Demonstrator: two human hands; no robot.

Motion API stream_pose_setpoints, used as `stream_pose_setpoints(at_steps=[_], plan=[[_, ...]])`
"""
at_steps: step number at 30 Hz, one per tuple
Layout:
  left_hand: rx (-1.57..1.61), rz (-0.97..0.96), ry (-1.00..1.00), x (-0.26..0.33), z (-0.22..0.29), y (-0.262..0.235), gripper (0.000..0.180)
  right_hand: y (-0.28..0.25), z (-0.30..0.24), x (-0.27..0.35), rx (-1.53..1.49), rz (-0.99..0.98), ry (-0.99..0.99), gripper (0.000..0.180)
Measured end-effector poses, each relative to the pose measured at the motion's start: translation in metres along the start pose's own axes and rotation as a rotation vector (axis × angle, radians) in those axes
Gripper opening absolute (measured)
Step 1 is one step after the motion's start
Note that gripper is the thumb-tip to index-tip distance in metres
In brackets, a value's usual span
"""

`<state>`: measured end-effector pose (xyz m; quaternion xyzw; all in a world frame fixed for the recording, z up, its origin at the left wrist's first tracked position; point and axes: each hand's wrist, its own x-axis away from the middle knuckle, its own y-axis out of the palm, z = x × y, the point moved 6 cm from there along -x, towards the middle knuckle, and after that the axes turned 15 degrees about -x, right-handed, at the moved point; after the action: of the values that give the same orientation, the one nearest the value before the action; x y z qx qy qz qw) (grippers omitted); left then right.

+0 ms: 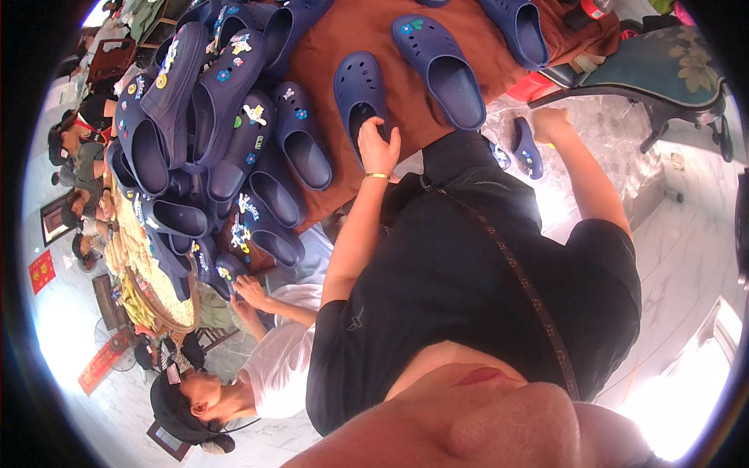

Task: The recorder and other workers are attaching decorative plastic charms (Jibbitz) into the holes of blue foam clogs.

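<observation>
My left hand (377,148) is closed over the heel end of a plain navy clog (360,84), its fingers in the shoe's opening and a gold bracelet on the wrist. Just right of that clog lies another clog (439,70) with flower and green charms. My right hand (552,125) is off to the right, fingers curled, with a tiny yellow spot at them; what they hold I cannot make out. Close beside it is a navy clog (527,148) with blue charms; whether they touch I cannot tell. On the left rises a heap of navy clogs (222,101), many with charms.
A brown cloth (328,207) covers the table. Across the heap, a co-worker in white (292,343) has both hands at a clog (228,269). A padded chair (663,74) stands at right, near a dark bottle (591,12). Other people sit farther left.
</observation>
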<state>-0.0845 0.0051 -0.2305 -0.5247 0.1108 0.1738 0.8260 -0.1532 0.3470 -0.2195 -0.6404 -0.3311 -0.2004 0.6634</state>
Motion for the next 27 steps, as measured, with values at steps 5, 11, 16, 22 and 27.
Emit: stream_pose_setpoints(at_steps=[5, 11, 16, 22, 27], plan=[[0.032, -0.062, -0.07, -0.001, 0.0, 0.003, 0.035, -0.025, 0.009, -0.017, -0.44, 0.329, -0.006, 0.041], [-0.027, -0.022, -0.049, -0.009, 0.002, -0.004, 0.045, -0.041, -0.07, -0.06, -0.611, 0.529, -0.139, 0.049], [-0.053, -0.151, -0.088, -0.022, -0.016, 0.008, 0.068, -0.053, -0.079, -0.094, -0.539, 0.574, -0.168, 0.038], [-0.13, -0.282, -0.033, -0.025, -0.028, 0.037, 0.06, -0.104, -0.065, -0.107, -0.487, 0.749, -0.187, 0.026], [-0.204, -0.218, 0.008, -0.024, -0.028, 0.036, 0.051, -0.147, -0.064, -0.122, -0.229, 0.328, -0.057, 0.029]])
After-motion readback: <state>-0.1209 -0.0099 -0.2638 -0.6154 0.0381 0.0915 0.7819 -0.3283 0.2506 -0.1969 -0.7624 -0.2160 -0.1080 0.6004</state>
